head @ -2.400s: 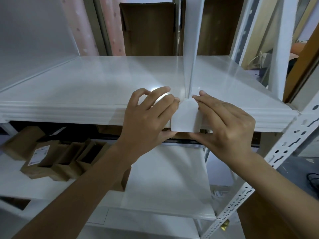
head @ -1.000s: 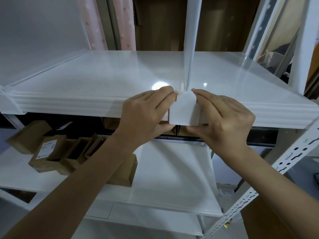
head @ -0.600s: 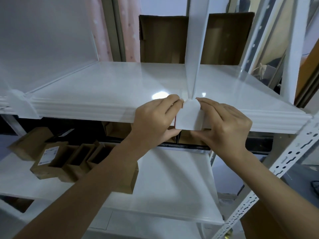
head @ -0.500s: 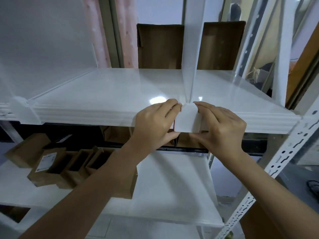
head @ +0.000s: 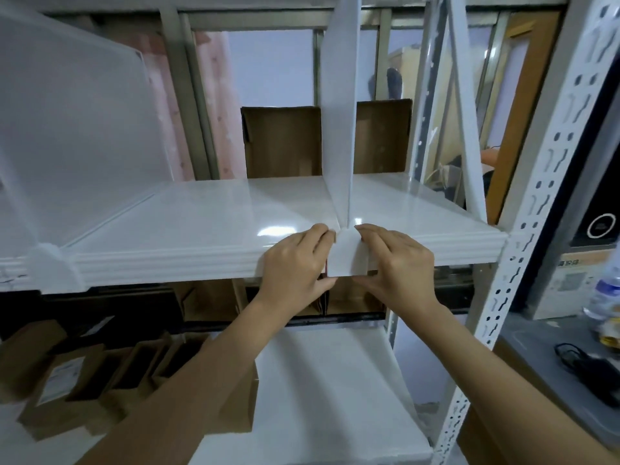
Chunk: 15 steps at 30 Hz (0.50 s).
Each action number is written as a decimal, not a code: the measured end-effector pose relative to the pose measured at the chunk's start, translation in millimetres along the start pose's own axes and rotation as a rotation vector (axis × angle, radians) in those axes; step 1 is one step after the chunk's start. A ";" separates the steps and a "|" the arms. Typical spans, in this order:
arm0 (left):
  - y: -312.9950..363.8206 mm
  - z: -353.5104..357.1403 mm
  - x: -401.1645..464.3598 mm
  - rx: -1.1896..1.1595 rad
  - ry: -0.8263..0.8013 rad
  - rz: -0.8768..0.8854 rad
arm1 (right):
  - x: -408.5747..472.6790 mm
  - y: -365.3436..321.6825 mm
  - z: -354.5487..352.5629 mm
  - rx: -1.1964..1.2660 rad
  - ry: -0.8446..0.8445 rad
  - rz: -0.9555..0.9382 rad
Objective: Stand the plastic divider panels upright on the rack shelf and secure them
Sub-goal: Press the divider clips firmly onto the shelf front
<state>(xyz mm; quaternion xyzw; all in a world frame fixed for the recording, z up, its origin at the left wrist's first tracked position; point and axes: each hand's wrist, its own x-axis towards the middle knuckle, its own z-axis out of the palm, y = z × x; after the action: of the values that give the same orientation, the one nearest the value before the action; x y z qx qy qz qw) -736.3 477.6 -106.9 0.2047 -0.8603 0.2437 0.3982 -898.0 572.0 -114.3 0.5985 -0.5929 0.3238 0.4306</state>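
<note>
A white plastic divider panel point(head: 339, 129) stands upright on the white rack shelf point(head: 188, 223), seen edge-on. At its foot a white clip point(head: 345, 253) wraps over the shelf's front lip. My left hand point(head: 295, 263) pinches the clip's left side, fingers on top and thumb under the lip. My right hand point(head: 399, 263) grips the clip's right side the same way. A second translucent panel point(head: 67, 122) stands at the far left with its own white clip point(head: 55, 270) on the lip. A third panel point(head: 464, 112) rises at the right end.
A perforated white upright point(head: 536, 209) frames the rack on the right. Brown cardboard boxes point(head: 281, 142) stand behind the shelf, and several small cartons point(head: 77, 374) lie on the lower shelf point(head: 328, 391). A water bottle point(head: 607, 293) and black cable point(head: 590, 367) sit at right.
Both hands have stayed on the clip at the centre panel's foot. The view has tilted upward, showing more of the panels and the rack frame above.
</note>
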 end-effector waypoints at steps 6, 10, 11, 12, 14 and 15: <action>1.5 -12.7 -0.2 0.013 -0.110 -0.017 | 2.9 -2.1 -11.2 0.005 -0.078 -0.008; -4.0 -23.7 -0.2 -0.055 -0.274 0.004 | 4.3 -2.7 -11.4 0.010 -0.143 0.033; -5.5 -29.6 1.2 -0.072 -0.316 0.016 | 5.2 -4.6 -12.7 0.015 -0.171 0.054; -6.8 -35.6 3.6 -0.085 -0.372 0.031 | 6.0 -7.3 -15.5 0.013 -0.213 0.082; -17.2 -50.2 10.0 -0.040 -0.424 0.104 | 9.0 -13.1 -21.7 -0.004 -0.251 0.111; -25.5 -57.2 13.2 -0.009 -0.427 0.134 | 12.3 -14.7 -26.2 -0.020 -0.280 0.123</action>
<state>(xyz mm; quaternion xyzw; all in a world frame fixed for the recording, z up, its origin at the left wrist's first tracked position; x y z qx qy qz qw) -696.8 488.5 -57.7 0.1924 -0.9378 0.2169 0.1909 -879.2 589.1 -94.1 0.5962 -0.6857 0.2572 0.3290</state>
